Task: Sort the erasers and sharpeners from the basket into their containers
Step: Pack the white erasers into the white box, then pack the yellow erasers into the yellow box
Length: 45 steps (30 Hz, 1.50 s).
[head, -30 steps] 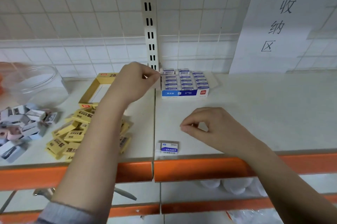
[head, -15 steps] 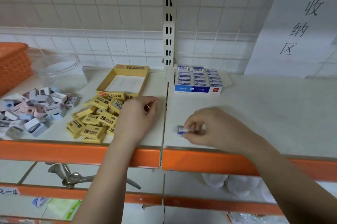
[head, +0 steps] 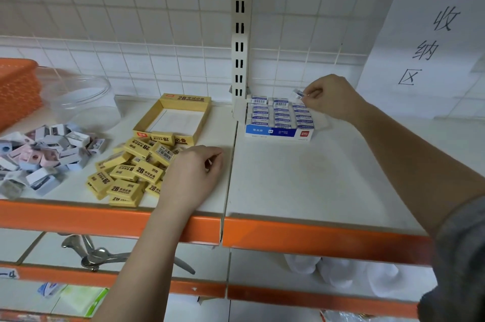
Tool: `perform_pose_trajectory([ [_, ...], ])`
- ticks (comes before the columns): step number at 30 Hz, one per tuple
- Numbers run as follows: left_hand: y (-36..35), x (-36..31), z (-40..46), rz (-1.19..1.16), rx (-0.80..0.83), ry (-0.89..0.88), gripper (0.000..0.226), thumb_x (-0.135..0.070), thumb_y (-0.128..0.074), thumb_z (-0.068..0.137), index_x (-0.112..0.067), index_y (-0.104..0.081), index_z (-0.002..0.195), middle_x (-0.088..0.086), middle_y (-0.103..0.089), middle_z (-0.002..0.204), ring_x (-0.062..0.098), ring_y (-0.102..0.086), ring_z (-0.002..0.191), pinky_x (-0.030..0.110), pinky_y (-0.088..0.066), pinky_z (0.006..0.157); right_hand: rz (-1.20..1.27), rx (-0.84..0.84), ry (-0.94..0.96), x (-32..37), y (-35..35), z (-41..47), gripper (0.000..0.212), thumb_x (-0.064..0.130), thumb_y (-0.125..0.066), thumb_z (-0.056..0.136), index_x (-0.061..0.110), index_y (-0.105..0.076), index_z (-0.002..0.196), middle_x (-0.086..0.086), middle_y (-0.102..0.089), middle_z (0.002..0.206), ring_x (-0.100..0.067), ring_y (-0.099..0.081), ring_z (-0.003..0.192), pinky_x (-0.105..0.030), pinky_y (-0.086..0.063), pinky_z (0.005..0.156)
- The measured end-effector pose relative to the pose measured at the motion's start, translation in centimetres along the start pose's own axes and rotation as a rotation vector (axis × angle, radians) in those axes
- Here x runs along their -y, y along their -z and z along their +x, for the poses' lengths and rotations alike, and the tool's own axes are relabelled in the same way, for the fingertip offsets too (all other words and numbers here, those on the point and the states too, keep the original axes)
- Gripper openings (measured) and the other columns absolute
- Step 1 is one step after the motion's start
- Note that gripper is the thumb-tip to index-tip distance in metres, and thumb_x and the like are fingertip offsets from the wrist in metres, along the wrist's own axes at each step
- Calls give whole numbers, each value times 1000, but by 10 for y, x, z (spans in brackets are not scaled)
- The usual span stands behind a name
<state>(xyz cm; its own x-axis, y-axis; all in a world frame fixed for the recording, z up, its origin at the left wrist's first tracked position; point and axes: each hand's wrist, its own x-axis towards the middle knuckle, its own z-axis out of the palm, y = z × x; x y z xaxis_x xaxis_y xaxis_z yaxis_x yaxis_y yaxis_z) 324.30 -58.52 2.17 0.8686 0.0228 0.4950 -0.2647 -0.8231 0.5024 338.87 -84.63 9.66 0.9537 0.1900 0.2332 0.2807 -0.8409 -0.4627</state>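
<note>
We see the right hand (head: 331, 97) pinching a small white-and-blue wrapped eraser (head: 298, 94) over the blue-fronted cardboard eraser box (head: 278, 133); next, we judge, seating it in a row; left hand (head: 194, 174) rests loosely curled, empty

A white eraser with a blue sleeve (head: 298, 94) sits tilted just above the back right corner of the blue-and-white eraser box (head: 279, 133), whose rows of matching erasers stand packed upright. Left of that box, the yellow 2B eraser box (head: 183, 101) lies open and nearly empty, one eraser at its front edge. A loose heap of yellow 2B erasers (head: 133, 172) spills before it. Further left lie piled pastel sharpeners (head: 44, 151), then the clear container (head: 84, 101) and orange basket (head: 18, 85).
</note>
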Motion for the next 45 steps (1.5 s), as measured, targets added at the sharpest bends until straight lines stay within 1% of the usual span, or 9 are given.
perform_pose_trajectory([
  [9, 0, 0, 0, -4, -4, -39, 14, -10, -62, 86, -13, -74, 90, 1, -71, 77, 17, -58, 63, 28, -48, 62, -116, 141, 29, -12, -11, 7, 24, 16, -52, 96, 8, -64, 115, -8, -63, 118, -13, -51, 94, -25, -38, 79],
  [16, 1, -1, 0, 1, 4, -45, 13, -10, -62, 86, -12, -74, 91, 2, -71, 79, 19, -61, 66, 32, -51, 63, -104, 109, 22, -7, -14, 4, 28, 15, -53, 96, 6, -62, 120, -9, -62, 122, -20, -56, 106, -24, -37, 81],
  [26, 7, -10, 5, -32, 9, 65, 18, -15, -59, 89, -14, -74, 98, -1, -72, 89, 15, -63, 73, 24, -46, 65, -73, -18, -17, 0, -14, -7, 39, 15, -61, 91, 12, -56, 129, -8, -52, 133, -22, -57, 106, -24, -39, 80],
  [29, 12, -13, 8, -33, -1, 91, 17, -15, -59, 89, -15, -75, 96, -1, -72, 86, 16, -63, 73, 27, -49, 65, -20, -101, -19, 10, -14, -18, 34, 14, -61, 91, 14, -60, 124, -6, -54, 130, -18, -55, 104, -24, -41, 75],
  [32, 22, -10, 13, -22, 8, 125, 18, -17, -58, 90, -16, -74, 98, -3, -70, 84, 14, -60, 69, 23, -43, 61, 45, -110, -5, 24, -16, -34, 26, 14, -59, 91, 9, -64, 116, -7, -62, 122, -15, -56, 100, -21, -43, 69],
  [36, 46, 9, 20, 5, 26, 130, 19, -21, -56, 90, -19, -74, 98, -1, -71, 87, 18, -62, 77, 31, -50, 69, 134, -144, 13, 48, -23, -59, 22, 15, -60, 91, 6, -66, 110, -9, -66, 113, -10, -56, 90, 1, -38, 52],
  [40, 80, 41, 30, 19, 32, 110, 18, -23, -56, 91, -21, -73, 96, -5, -69, 85, 16, -59, 72, 29, -45, 67, 89, -170, -8, 89, -43, -76, 16, 7, -61, 87, 3, -72, 98, -2, -68, 90, -14, -60, 82, -1, -39, 63],
  [43, 109, 75, 38, 54, 97, 36, 18, -22, -56, 91, -22, -73, 97, -8, -66, 79, 15, -60, 75, 28, -44, 69, 55, -145, -61, 129, -64, -86, 16, 11, -61, 86, 5, -72, 97, -2, -69, 90, -12, -60, 82, -17, -44, 74],
  [45, 129, 98, 45, 75, 146, -6, 19, -22, -56, 90, -22, -74, 96, -7, -67, 77, 12, -59, 71, 27, -41, 66, 77, -140, -97, 158, -79, -87, 17, 17, -62, 88, 14, -71, 102, 3, -66, 91, -5, -57, 82, -14, -41, 71],
])
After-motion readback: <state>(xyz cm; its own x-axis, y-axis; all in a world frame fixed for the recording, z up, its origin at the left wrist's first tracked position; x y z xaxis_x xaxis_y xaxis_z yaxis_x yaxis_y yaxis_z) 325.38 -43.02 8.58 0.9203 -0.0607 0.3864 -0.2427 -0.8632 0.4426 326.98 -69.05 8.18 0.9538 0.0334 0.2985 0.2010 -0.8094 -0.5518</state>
